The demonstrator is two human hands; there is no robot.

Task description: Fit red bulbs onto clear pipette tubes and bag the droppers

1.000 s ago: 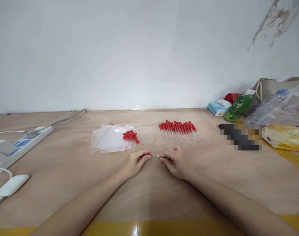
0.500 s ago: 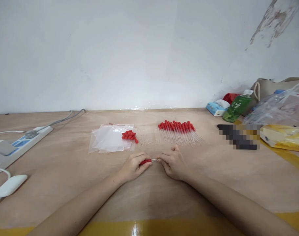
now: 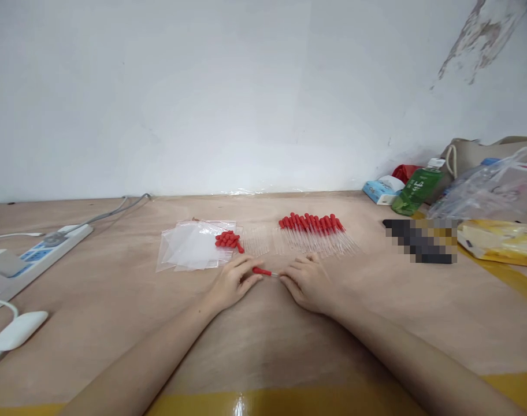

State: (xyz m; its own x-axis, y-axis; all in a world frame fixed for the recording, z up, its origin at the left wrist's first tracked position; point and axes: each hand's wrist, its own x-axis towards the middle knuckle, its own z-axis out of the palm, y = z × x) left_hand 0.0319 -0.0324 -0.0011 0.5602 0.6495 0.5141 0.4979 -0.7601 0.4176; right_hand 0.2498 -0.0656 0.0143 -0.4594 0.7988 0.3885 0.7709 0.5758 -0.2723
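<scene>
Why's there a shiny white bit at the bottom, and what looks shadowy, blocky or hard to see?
In the head view, light seems to bounce off the yellow tape, making white glare; a shadow darkens the table beside the right arm; a dark thing at the right is mostly blocky squares; the thin clear tubes look faint.

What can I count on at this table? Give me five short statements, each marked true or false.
1. The right hand holds a dropper by its clear end. True.
2. The row of droppers lies with its red ends toward the wall. True.
3. The loose red bulbs lie right of that row in the picture. False: they lie left of it, by the plastic bags.
4. The bottle is blue. False: it is green.
5. The power strip lies at the picture's left. True.
</scene>
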